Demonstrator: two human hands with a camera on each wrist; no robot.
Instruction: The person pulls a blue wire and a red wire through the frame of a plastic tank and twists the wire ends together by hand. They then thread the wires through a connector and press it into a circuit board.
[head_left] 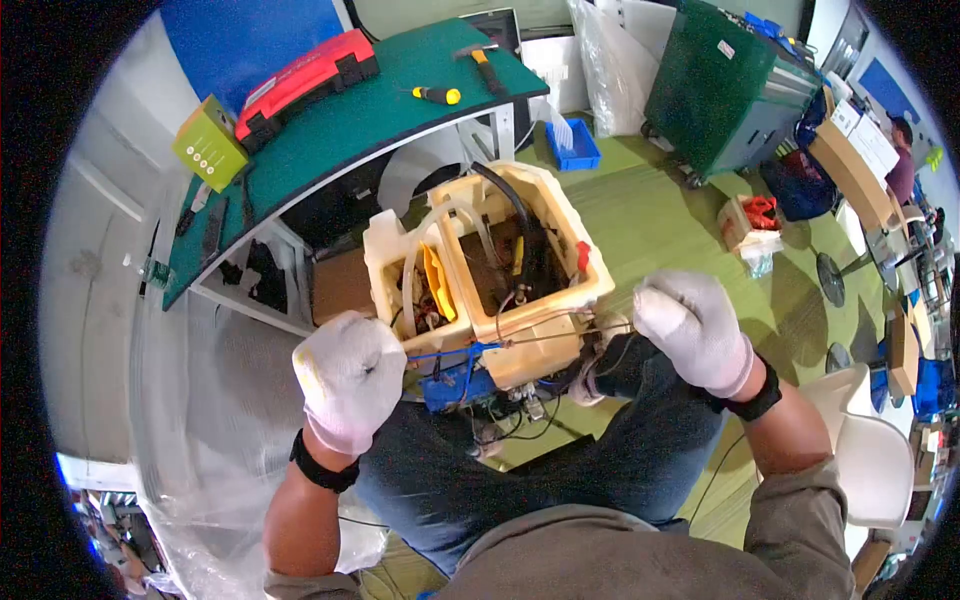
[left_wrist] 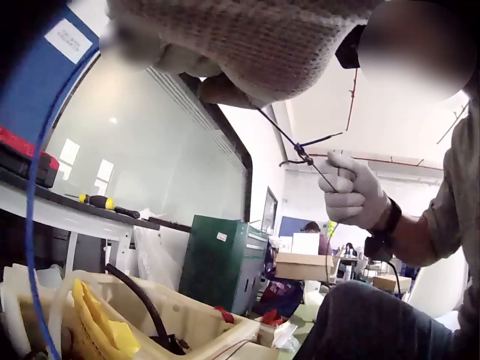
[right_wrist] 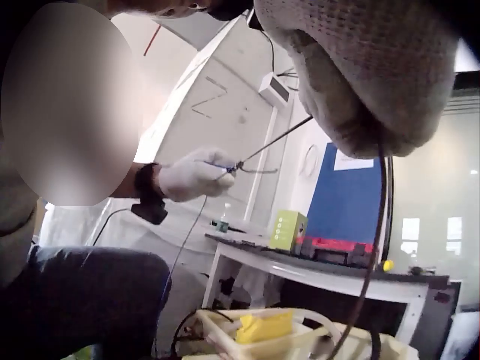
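Both hands wear white gloves. My left hand (head_left: 350,382) has its fingers curled round a blue wire (head_left: 435,354), and my right hand (head_left: 692,332) pinches a brown wire (head_left: 560,336). The two wires meet in a twisted knot (left_wrist: 302,152) between the hands, stretched fairly straight; loose ends stick out from the knot (right_wrist: 238,166). Long tails of wire hang below each hand. Beneath them stands a cream plastic housing (head_left: 535,362) with two compartments, a black hose (head_left: 512,198) and a yellow part (head_left: 437,283).
Behind the housing is a green-topped bench (head_left: 400,115) with a red toolbox (head_left: 305,85), a green box (head_left: 210,145), a screwdriver (head_left: 436,95) and a hammer (head_left: 484,70). A blue tray (head_left: 573,146) and a green cabinet (head_left: 722,95) stand on the floor. A white chair (head_left: 872,465) is at the right.
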